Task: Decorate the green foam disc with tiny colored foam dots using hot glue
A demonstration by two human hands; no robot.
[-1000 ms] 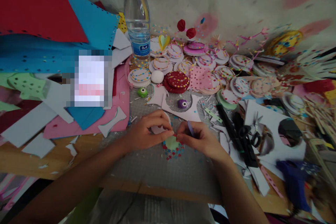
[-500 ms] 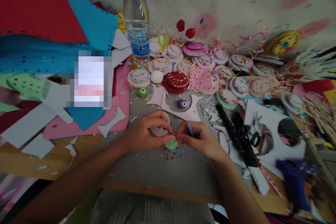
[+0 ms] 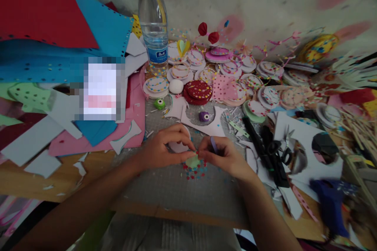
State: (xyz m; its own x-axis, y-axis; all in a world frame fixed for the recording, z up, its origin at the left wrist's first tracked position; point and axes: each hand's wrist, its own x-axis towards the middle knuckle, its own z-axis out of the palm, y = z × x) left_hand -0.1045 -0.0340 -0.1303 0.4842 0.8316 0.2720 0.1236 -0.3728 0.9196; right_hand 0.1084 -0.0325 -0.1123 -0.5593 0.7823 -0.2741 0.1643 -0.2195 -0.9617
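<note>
Over the grey cutting mat (image 3: 165, 200), my left hand (image 3: 169, 145) has thumb and forefinger closed in a pinch. My right hand (image 3: 222, 155) pinches against it, fingertips almost touching. A tiny red piece (image 3: 196, 152) shows between the fingertips; which hand grips it I cannot tell. From my right hand's curled fingers sticks up a thin lavender strip (image 3: 213, 144). Just below the fingertips lies a pale green piece (image 3: 193, 161) among red and blue little stars (image 3: 194, 174). A white disc (image 3: 178, 146) is partly hidden behind my left hand.
Decorated paper discs (image 3: 197, 91) crowd the back by the wall, beside a water bottle (image 3: 153, 27). Purple (image 3: 204, 116) and green (image 3: 159, 104) punches sit ahead. Scissors (image 3: 287, 137) and a blue glue gun (image 3: 330, 204) lie right; a blurred lit screen (image 3: 100, 90) is left.
Both hands stay almost in place, pinching over the green piece. Only slight fingertip movement shows around the tiny red piece.
</note>
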